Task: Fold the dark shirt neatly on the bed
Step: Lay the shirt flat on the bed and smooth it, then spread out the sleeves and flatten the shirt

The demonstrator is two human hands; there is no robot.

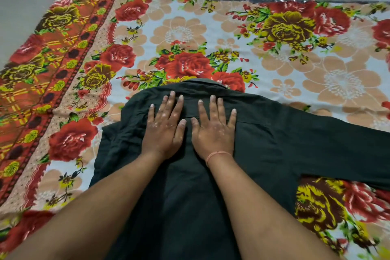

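Floral bedsheet (pixel 242 34), red roses on pale ground, covers the bed across the whole frame. Dark shirt (pixel 263 143) lies on it at centre and lower centre, collar toward the top, one sleeve (pixel 348 150) stretched to the right edge; left side looks bunched. Left hand (pixel 163 126) and right hand (pixel 214 129) rest side by side just below the collar, both flat, fingers spread, gripping nothing. Thin band (pixel 217 155) on right wrist. Risk: folding over the bunched left side would likely trap creases; the soft sheet may drag and skew the fold.
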